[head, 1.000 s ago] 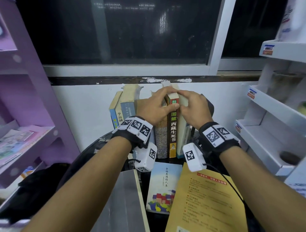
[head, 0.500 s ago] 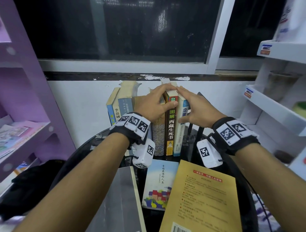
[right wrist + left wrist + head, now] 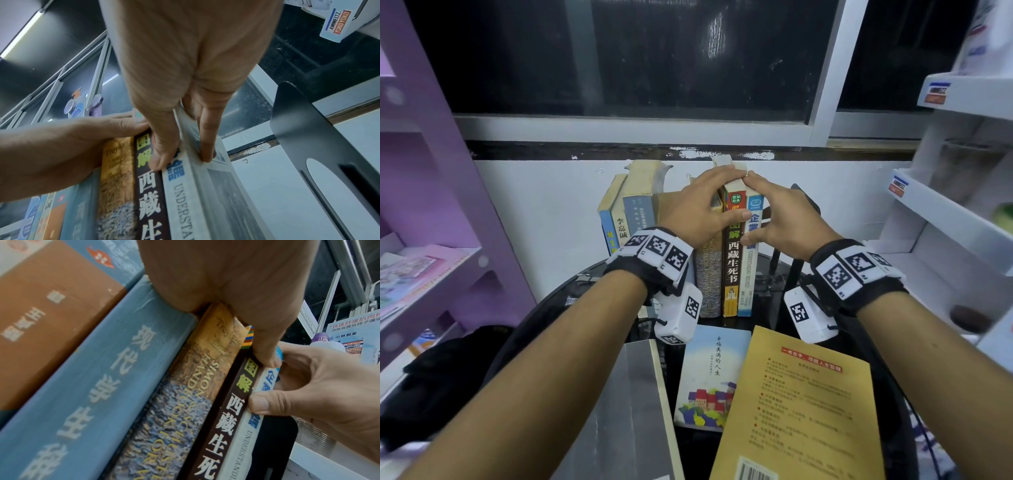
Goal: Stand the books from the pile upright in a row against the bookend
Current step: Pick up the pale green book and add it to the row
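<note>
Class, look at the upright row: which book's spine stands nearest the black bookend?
The white-spined book printed "Understanding Business": it ends the row on the bookend side, right of the dark brown spine.

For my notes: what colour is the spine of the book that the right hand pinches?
White, with blue characters and dark lettering: the white-spined book, best seen from the right wrist.

Bare forearms, black wristbands (image 3: 650,270) carrying white square-code tags, white camera pods (image 3: 678,315) beneath, thin black cable (image 3: 816,301) at right wrist

Matt black metal bookend (image 3: 320,129)
</note>
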`<control>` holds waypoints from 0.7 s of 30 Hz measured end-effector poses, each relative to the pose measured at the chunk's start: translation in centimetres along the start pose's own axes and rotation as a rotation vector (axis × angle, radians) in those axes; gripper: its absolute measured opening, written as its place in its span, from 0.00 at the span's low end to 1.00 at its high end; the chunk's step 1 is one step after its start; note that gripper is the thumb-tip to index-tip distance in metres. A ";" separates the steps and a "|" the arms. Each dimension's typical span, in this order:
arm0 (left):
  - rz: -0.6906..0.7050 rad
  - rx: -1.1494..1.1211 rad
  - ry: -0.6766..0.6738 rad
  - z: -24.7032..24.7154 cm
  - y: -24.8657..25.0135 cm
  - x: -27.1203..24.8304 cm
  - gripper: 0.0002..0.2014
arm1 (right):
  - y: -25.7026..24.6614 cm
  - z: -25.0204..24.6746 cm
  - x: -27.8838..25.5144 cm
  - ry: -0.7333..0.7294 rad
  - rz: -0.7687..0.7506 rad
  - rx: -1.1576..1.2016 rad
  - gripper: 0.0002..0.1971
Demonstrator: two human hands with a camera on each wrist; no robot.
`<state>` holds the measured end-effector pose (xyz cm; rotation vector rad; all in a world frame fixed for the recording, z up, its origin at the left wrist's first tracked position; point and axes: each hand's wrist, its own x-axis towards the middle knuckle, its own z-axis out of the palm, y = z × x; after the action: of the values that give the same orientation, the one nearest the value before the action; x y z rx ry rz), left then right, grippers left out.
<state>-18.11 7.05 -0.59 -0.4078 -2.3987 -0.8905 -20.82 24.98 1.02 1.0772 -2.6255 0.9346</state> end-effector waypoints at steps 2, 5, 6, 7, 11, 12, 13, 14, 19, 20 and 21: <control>0.010 0.009 0.003 0.0 -0.1 0.1 0.31 | 0.1 0.0 0.1 0.012 -0.002 -0.008 0.45; 0.007 0.001 0.004 0.0 -0.2 0.1 0.31 | 0.4 0.0 0.3 0.018 0.010 0.005 0.46; 0.004 -0.003 0.004 0.0 -0.1 0.1 0.31 | 0.5 0.0 0.3 0.020 0.017 0.008 0.47; 0.004 -0.007 0.007 0.0 -0.1 0.1 0.31 | 0.7 0.0 0.3 0.023 0.024 0.008 0.47; -0.003 -0.022 0.011 -0.1 0.2 0.0 0.31 | 0.9 0.2 0.1 0.042 0.039 0.038 0.49; -0.006 -0.024 0.009 -0.1 0.2 -0.1 0.31 | 0.8 0.2 0.0 0.046 0.041 0.042 0.49; -0.008 -0.029 0.008 -0.1 0.2 -0.1 0.31 | 0.8 0.3 -0.1 0.049 0.046 0.041 0.49; -0.010 -0.036 0.008 -0.1 0.2 -0.2 0.30 | 0.7 0.3 -0.2 0.051 0.054 0.037 0.49; -0.012 -0.030 0.017 0.0 0.2 -0.2 0.30 | 0.4 0.6 -0.6 0.061 0.071 0.044 0.49; -0.011 -0.027 0.018 0.0 0.2 -0.3 0.30 | 0.3 0.6 -0.6 0.061 0.073 0.052 0.49; -0.009 -0.022 0.018 0.0 0.2 -0.3 0.30 | 0.3 0.6 -0.6 0.060 0.076 0.058 0.49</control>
<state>-17.79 7.17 -0.60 -0.3968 -2.3780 -0.9216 -20.48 25.11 0.15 0.9517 -2.6223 1.0473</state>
